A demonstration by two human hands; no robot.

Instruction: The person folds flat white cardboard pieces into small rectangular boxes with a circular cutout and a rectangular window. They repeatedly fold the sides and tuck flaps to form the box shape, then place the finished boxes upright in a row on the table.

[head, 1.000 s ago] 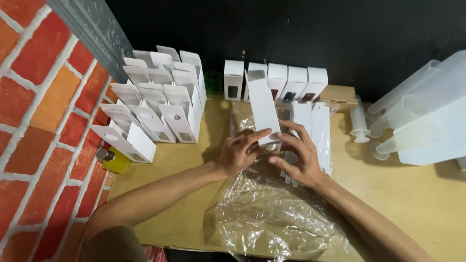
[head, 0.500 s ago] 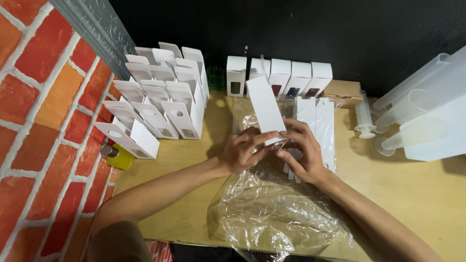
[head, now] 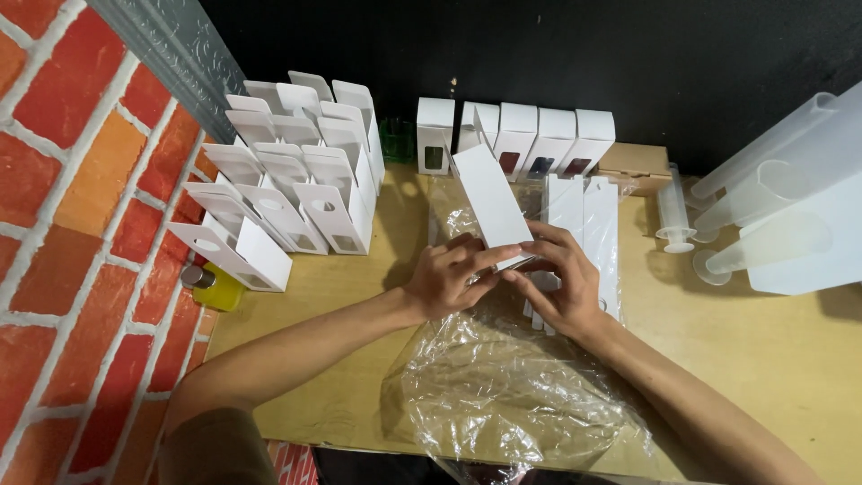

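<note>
tilted further, white carton (head: 491, 207) seemingly pinched by both hands' fingertips (head: 503, 260).

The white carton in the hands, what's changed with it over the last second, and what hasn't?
Little has changed. Both hands, left hand and right hand, still grip the lower end of the white carton, which has tilted slightly, its top leaning further left. Nothing was picked up or let go. The open cartons on the left, the back row of boxes, the plastic sheet and the syringes stayed put.
</note>
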